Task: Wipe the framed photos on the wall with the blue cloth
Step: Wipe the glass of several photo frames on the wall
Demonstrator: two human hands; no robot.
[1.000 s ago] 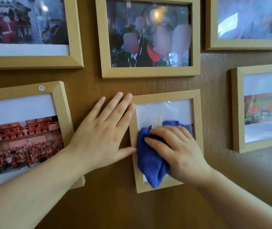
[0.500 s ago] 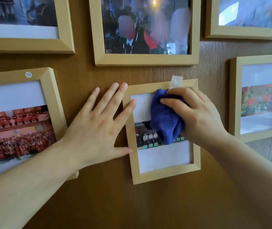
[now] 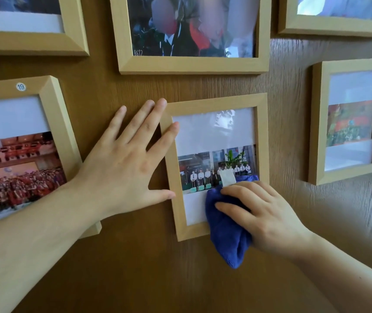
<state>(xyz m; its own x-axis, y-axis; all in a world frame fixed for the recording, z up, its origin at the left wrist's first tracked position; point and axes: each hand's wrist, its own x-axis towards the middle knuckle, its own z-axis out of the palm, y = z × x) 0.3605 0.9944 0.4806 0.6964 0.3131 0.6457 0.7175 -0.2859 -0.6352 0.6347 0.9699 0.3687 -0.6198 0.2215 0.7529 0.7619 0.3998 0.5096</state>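
A small light-wood framed photo (image 3: 214, 134) hangs in the middle of the brown wood-grain wall. My right hand (image 3: 264, 213) presses a bunched blue cloth (image 3: 225, 233) against the frame's lower right corner; a white tag sticks up from the cloth. The cloth hangs past the frame's bottom edge. My left hand (image 3: 126, 161) lies flat on the wall with fingers spread, its fingertips and thumb touching the frame's left side.
Several other wooden framed photos hang around it: one with a "19" sticker at left (image 3: 17, 154), a large one above (image 3: 191, 32), one at right (image 3: 352, 123), and two cut off at the top corners.
My right hand has swept the cloth from the frame's top down to its lower right corner. The left hand stays on the frame's left side. The camera has moved closer.
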